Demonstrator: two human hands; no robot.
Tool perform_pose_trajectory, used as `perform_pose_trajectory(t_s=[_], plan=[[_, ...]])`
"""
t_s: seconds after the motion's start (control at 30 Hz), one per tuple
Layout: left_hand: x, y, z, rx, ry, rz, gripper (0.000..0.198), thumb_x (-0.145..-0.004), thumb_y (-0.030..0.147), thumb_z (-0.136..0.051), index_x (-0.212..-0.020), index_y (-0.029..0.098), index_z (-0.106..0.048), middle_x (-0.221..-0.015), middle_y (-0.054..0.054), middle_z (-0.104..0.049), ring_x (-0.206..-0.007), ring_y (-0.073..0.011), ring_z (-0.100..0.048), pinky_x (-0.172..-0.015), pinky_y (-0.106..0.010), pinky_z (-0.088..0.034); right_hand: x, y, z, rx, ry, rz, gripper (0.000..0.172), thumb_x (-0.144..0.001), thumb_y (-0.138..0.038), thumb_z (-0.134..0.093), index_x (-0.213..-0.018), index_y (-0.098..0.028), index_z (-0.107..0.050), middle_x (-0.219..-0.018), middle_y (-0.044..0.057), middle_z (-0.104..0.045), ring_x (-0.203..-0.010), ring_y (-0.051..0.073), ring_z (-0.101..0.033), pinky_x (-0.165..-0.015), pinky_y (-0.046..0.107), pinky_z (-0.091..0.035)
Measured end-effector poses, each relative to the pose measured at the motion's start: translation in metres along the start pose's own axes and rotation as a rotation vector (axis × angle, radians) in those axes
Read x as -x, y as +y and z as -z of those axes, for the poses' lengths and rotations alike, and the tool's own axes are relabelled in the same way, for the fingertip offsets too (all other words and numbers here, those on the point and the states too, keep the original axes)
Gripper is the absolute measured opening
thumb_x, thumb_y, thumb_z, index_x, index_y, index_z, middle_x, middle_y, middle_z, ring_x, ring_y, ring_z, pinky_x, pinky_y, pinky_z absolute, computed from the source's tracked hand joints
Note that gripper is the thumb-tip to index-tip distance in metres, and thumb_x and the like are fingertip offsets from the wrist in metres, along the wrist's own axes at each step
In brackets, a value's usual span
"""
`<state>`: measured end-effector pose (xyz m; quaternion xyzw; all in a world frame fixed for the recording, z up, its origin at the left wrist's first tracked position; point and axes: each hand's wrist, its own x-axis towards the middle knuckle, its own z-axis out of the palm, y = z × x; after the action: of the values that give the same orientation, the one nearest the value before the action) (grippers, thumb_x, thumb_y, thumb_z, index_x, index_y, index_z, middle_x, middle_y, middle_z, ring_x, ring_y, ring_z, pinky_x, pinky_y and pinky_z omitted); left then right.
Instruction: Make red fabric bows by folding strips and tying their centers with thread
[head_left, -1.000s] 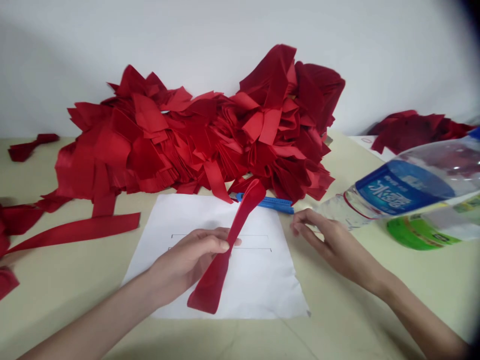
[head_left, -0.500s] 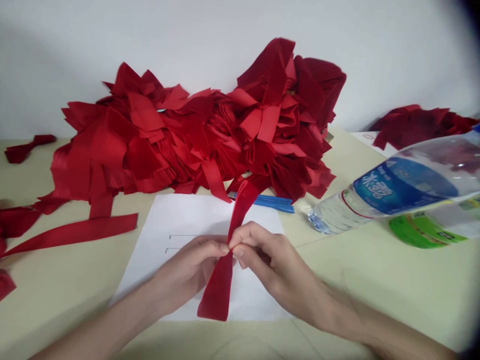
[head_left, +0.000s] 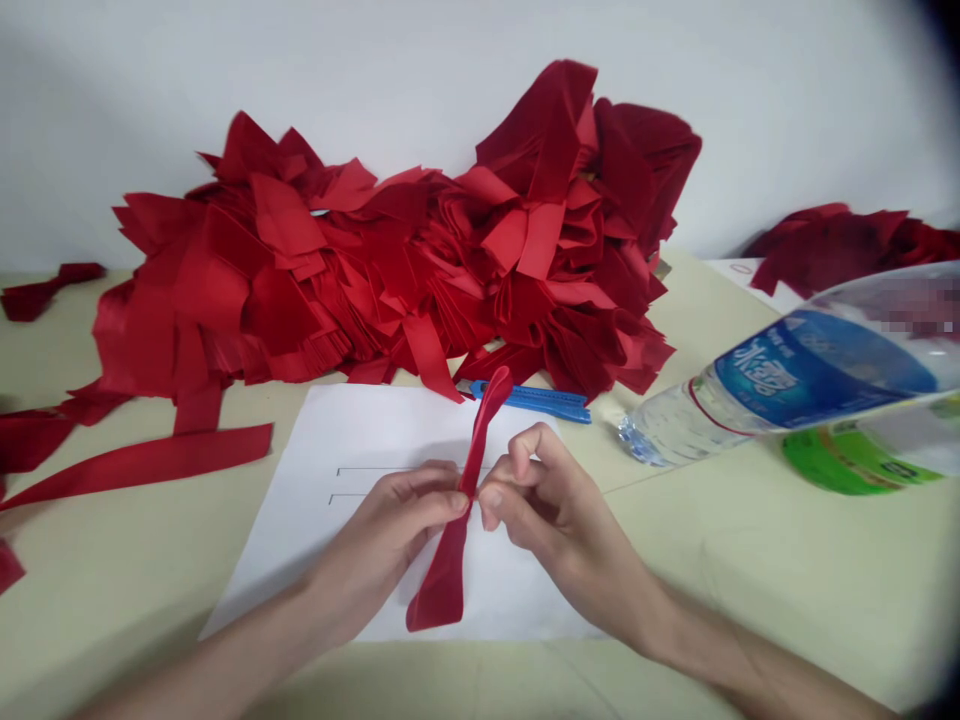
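Note:
My left hand [head_left: 386,530] and my right hand [head_left: 555,510] meet at the middle of a red fabric ribbon [head_left: 446,585]. Both pinch it, gathering it narrow between their fingertips. Its upper end [head_left: 491,410] stands up, slightly curled, while the lower end hangs towards me. Under my hands lies a white paper sheet [head_left: 330,430] with thin black lines [head_left: 375,469] drawn on it. A blue plastic ruler-like strip [head_left: 532,402] lies at the paper's far edge, just past the ribbon's top.
A large heap of cut red fabric strips [head_left: 375,270] lies along the wall. Loose red strips [head_left: 135,465] lie at the left. A plastic water bottle [head_left: 787,390] lies at the right on a green-labelled package [head_left: 847,460]. More dark red fabric [head_left: 840,245] lies behind it.
My right hand has moved left from beside the bottle and taken the ribbon at its middle. The ribbon is now gathered tighter between both hands.

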<state>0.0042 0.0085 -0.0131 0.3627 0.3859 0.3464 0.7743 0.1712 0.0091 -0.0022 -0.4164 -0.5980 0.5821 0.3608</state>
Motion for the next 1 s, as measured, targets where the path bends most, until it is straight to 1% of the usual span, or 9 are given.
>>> perform_pose_trajectory(t_s=[0.17, 0.33, 0.5, 0.67, 0.8, 0.9, 1.0], plan=[[0.003, -0.002, -0.005, 0.003, 0.029, -0.035, 0.016, -0.083, 0.020, -0.055, -0.072, 0.019, -0.068, -0.089, -0.001, -0.053, -0.086, -0.0153, -0.049, -0.083, -0.026, -0.037, 0.000, 0.001, -0.003, 0.041, 0.022, -0.009, 0.020, -0.093, -0.029, -0.046, -0.082, -0.024, -0.030, -0.068, -0.006, -0.050, -0.060, 0.008, -0.043, -0.051, 0.020, -0.032], [0.003, -0.006, -0.005, 0.017, 0.156, -0.010, 0.010, -0.079, 0.020, -0.061, -0.069, 0.020, -0.065, -0.097, -0.001, -0.050, -0.091, -0.0161, -0.048, -0.085, -0.026, -0.038, -0.002, 0.004, -0.004, 0.065, 0.011, -0.010, 0.017, -0.091, -0.027, -0.048, -0.085, -0.023, -0.034, -0.062, -0.007, -0.048, -0.055, 0.008, -0.038, -0.053, 0.021, -0.033], [0.002, -0.010, -0.004, -0.015, 0.121, -0.071, 0.013, -0.080, 0.020, -0.060, -0.067, 0.018, -0.064, -0.094, 0.000, -0.045, -0.086, -0.0142, -0.046, -0.083, -0.028, -0.039, -0.003, 0.008, -0.004, 0.059, 0.017, -0.016, 0.016, -0.089, -0.027, -0.051, -0.086, -0.022, -0.036, -0.060, -0.007, -0.047, -0.056, 0.009, -0.040, -0.055, 0.022, -0.036], [0.003, -0.010, -0.006, -0.053, 0.174, -0.110, 0.011, -0.077, 0.018, -0.061, -0.067, 0.017, -0.065, -0.091, -0.001, -0.042, -0.085, -0.0148, -0.044, -0.084, -0.031, -0.040, -0.002, 0.008, -0.007, 0.094, 0.068, -0.029, 0.016, -0.089, -0.032, -0.051, -0.087, -0.022, -0.039, -0.061, -0.007, -0.046, -0.057, 0.009, -0.040, -0.054, 0.021, -0.035], [0.002, -0.013, -0.006, -0.069, 0.180, -0.141, 0.008, -0.079, 0.023, -0.063, -0.075, 0.020, -0.069, -0.092, -0.001, -0.042, -0.089, -0.0152, -0.044, -0.084, -0.030, -0.039, -0.002, 0.006, -0.009, 0.143, 0.110, -0.060, 0.016, -0.088, -0.034, -0.052, -0.087, -0.021, -0.043, -0.061, -0.006, -0.045, -0.056, 0.009, -0.041, -0.053, 0.022, -0.036], [0.002, -0.016, -0.004, -0.089, 0.200, -0.160, 0.009, -0.080, 0.025, -0.063, -0.075, 0.020, -0.068, -0.094, -0.001, -0.042, -0.091, -0.0155, -0.045, -0.086, -0.031, -0.039, -0.001, 0.007, -0.008, 0.192, 0.093, -0.094, 0.019, -0.088, -0.037, -0.051, -0.084, -0.020, -0.049, -0.059, -0.006, -0.044, -0.055, 0.010, -0.041, -0.051, 0.022, -0.034], [0.001, -0.017, -0.004, -0.100, 0.227, -0.176, 0.009, -0.079, 0.025, -0.064, -0.073, 0.019, -0.068, -0.096, -0.001, -0.044, -0.090, -0.0161, -0.045, -0.085, -0.032, -0.039, -0.001, 0.009, -0.006, 0.219, 0.075, -0.086, 0.023, -0.089, -0.039, -0.051, -0.078, -0.019, -0.052, -0.058, -0.005, -0.044, -0.054, 0.009, -0.040, -0.049, 0.022, -0.032]])
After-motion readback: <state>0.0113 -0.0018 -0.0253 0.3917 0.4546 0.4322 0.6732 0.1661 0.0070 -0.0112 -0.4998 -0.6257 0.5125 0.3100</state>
